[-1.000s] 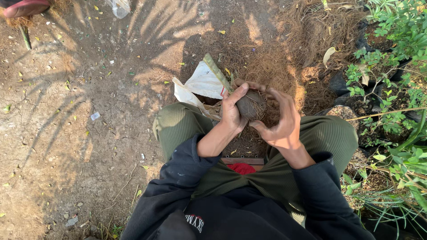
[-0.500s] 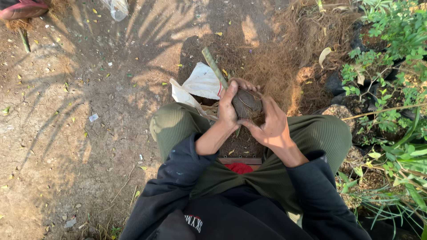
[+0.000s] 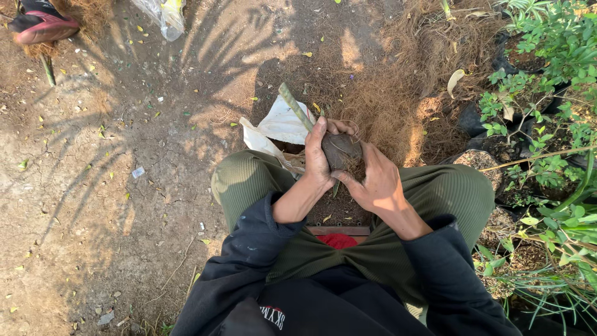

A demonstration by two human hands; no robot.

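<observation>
I see bare packed dirt ground (image 3: 106, 186) stretching out to the left of the grip, dappled with leaf shadows and scattered small leaves. Beyond the hands lies a heap of brown fibre (image 3: 385, 93), and off to the right of them stand green plants (image 3: 547, 93) in dark bags of soil. Just left of the grip, touching the knee, lies a white sack (image 3: 280, 124) with a green stalk (image 3: 295, 106) across it. Far off at the upper left sit a red shoe (image 3: 43, 26) and a clear plastic bag (image 3: 165, 15).

I look down on a seated person in olive trousers and a dark jacket, forearms reaching forward between the knees. The left hand (image 3: 320, 158) wraps the near left side of a dark round ball (image 3: 341, 149), fingers upright and closed on it. The right hand (image 3: 379, 180) cups it from the right and below, thumb pressed against it, so both hands clamp it.

The ball's underside is hidden by the palms; I cannot tell what it is made of. A red thing (image 3: 339, 241) under the lap is mostly covered.
</observation>
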